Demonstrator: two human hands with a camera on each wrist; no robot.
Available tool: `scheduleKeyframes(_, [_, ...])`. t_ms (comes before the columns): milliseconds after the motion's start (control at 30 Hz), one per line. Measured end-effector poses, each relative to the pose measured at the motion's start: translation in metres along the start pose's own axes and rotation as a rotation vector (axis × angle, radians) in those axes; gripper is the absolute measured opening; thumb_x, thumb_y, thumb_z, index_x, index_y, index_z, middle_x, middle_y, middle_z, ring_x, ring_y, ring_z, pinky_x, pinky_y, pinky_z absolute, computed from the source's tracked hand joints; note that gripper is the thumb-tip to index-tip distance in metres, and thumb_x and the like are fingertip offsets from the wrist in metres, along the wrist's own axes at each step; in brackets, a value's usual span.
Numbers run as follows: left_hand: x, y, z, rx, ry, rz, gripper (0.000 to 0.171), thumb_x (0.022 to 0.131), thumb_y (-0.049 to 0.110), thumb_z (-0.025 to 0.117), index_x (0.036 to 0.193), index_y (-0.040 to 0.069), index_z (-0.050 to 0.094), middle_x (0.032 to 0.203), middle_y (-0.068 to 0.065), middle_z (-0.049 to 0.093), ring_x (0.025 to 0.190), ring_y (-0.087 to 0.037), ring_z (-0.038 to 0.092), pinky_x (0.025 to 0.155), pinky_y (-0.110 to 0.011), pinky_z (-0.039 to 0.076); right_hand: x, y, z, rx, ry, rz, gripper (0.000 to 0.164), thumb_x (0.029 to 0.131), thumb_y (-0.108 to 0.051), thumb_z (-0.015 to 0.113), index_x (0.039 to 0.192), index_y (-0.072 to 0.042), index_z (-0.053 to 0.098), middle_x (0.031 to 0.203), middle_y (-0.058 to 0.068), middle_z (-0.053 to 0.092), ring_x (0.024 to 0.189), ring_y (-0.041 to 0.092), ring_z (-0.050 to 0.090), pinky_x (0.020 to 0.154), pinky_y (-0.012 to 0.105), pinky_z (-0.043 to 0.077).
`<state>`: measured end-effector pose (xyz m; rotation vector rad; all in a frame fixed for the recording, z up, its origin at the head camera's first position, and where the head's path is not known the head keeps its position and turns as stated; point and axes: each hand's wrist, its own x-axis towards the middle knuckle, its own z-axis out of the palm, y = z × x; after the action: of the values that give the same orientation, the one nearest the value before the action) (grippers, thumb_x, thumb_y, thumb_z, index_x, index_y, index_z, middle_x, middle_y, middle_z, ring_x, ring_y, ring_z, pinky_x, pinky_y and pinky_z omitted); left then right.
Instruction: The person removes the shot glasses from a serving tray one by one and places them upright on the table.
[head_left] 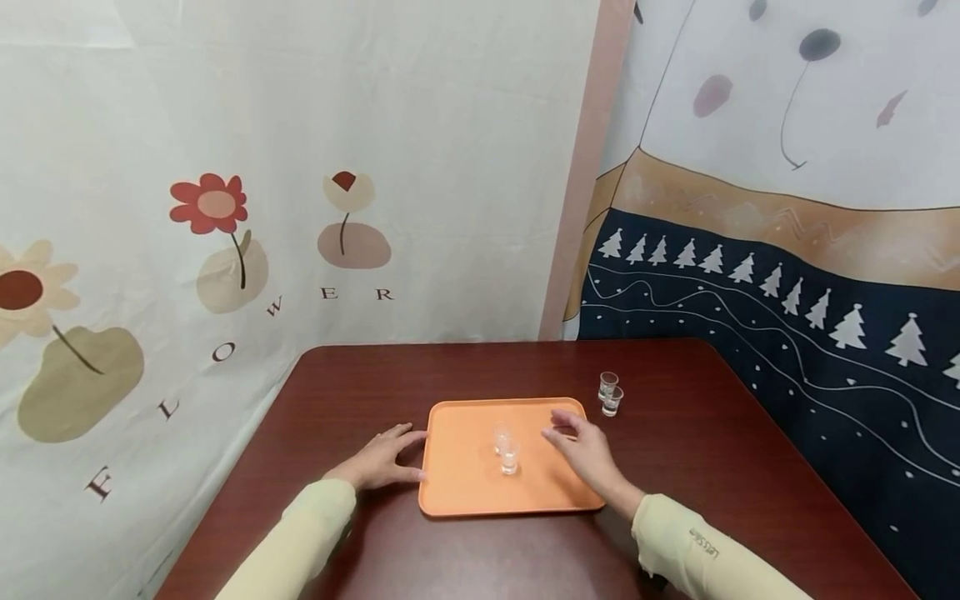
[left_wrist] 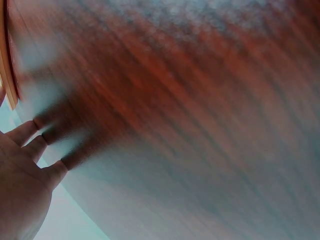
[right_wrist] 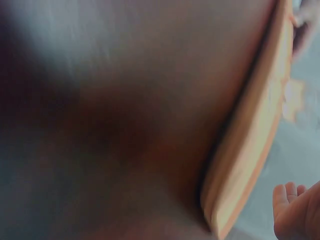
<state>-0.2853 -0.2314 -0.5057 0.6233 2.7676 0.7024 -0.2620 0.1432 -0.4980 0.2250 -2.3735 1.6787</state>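
An orange tray (head_left: 461,487) lies on the table. Two small clear shot glasses stand near its middle, the front glass (head_left: 509,458) partly overlapping the rear glass (head_left: 500,437). At the tray's left edge is my left hand (head_left: 377,461), its thumb and forefinger spread with their tips right at the rim. In the left wrist view, the other fingers (left_wrist: 57,172) reach toward the table top. My right hand (head_left: 587,454) hovers over the tray's right side with nothing in it, fingers loosely bent and thumb apart.
Two more shot glasses stand on the dark red table (head_left: 360,375) behind the tray's right corner, a rear glass (head_left: 608,384) and a front glass (head_left: 612,402). A flower-print cloth (head_left: 450,167) hangs behind, and a navy tree-print cloth (head_left: 787,375) hangs to the right.
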Motion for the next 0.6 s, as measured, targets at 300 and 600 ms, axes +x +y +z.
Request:
scheduleKeyframes(300, [-0.002, 0.000, -0.001, -0.009, -0.002, 0.001, 0.082, 0.082, 0.052, 0.077, 0.148, 0.013, 0.048, 0.154, -0.028, 0.032, 0.142, -0.049, 0.025, 0.113, -0.065, 0.017, -0.023, -0.002, 0.032, 0.022, -0.126, -0.036, 0.045, 0.086, -0.007, 0.077, 0.123, 0.012, 0.061, 0.116, 0.026, 0.065, 0.105, 0.038, 0.064, 0.087, 0.037, 0.055])
scheduleKeyframes(600, [-0.001, 0.000, 0.000, -0.014, 0.007, -0.010, 0.083, 0.080, 0.053, 0.078, 0.147, 0.014, 0.050, 0.154, -0.027, 0.032, 0.141, -0.049, 0.026, 0.114, -0.064, 0.017, -0.026, -0.002, 0.049, -0.051, -0.181, -0.019, 0.044, 0.085, -0.010, 0.079, 0.122, 0.006, 0.063, 0.105, 0.012, 0.068, 0.097, 0.028, 0.068, 0.083, 0.033, 0.056])
